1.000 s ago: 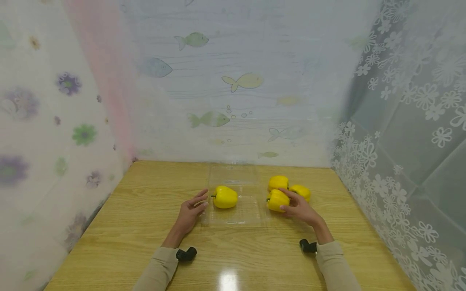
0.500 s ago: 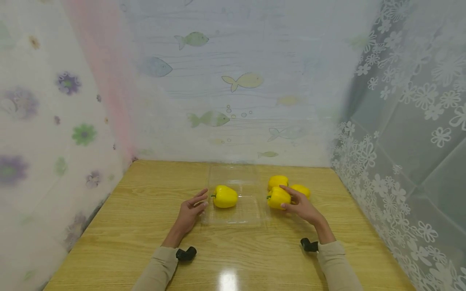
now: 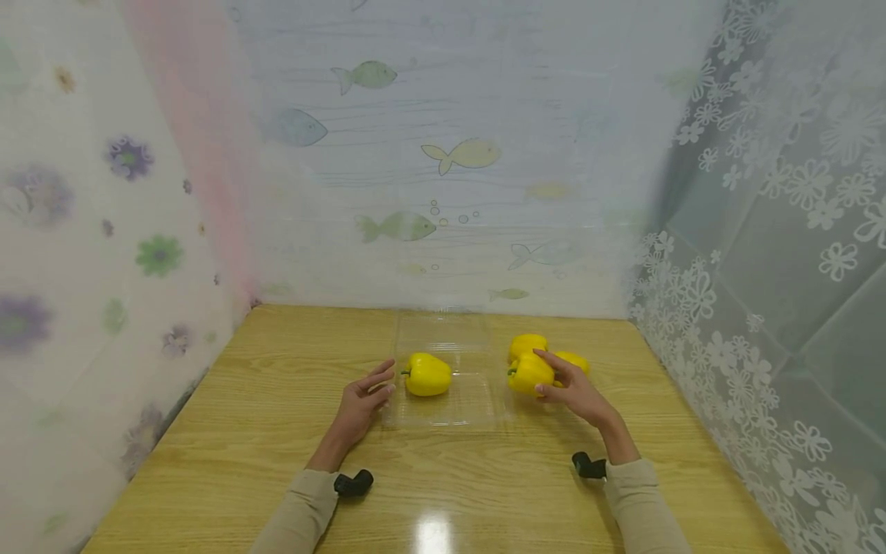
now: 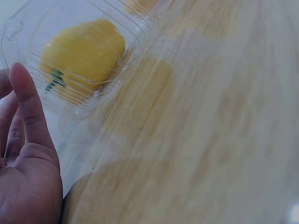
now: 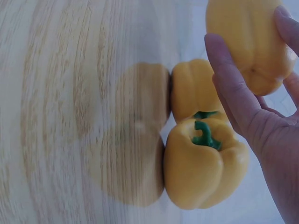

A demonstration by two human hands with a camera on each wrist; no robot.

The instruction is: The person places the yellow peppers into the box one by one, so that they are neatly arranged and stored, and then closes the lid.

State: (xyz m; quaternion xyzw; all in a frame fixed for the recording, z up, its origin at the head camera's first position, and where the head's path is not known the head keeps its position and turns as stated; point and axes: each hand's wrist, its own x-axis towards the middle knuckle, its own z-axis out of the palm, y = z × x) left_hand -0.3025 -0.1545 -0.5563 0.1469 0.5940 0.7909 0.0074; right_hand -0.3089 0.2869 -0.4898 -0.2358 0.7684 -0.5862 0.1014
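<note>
My right hand [image 3: 577, 394] grips a yellow bell pepper [image 3: 529, 375] between thumb and fingers; the right wrist view shows this pepper [image 5: 247, 42] held apart from the tabletop. Two more yellow bell peppers, a far one [image 3: 527, 345] and a right-hand one [image 3: 576, 361], lie just behind it, partly covered. A clear plastic clamshell box [image 3: 474, 406] rests with its lid laid back, and one yellow bell pepper [image 3: 427, 375] lies in its left half, stem to the left. Beside the box's left wall is my left hand [image 3: 361, 402], fingers loosely extended, holding nothing; whether it touches the wall is unclear.
Everything is on a wooden table [image 3: 291, 346]. Behind it hangs a fish-print curtain [image 3: 443, 192], with flowered curtains at both sides. A black wrist-camera mount sticks inward from each sleeve, one on the left [image 3: 354, 483] and one on the right [image 3: 588, 465].
The right hand has raised its pepper slightly upward and a little to the right in the head view. My left hand and the pepper in the box have stayed where they were.
</note>
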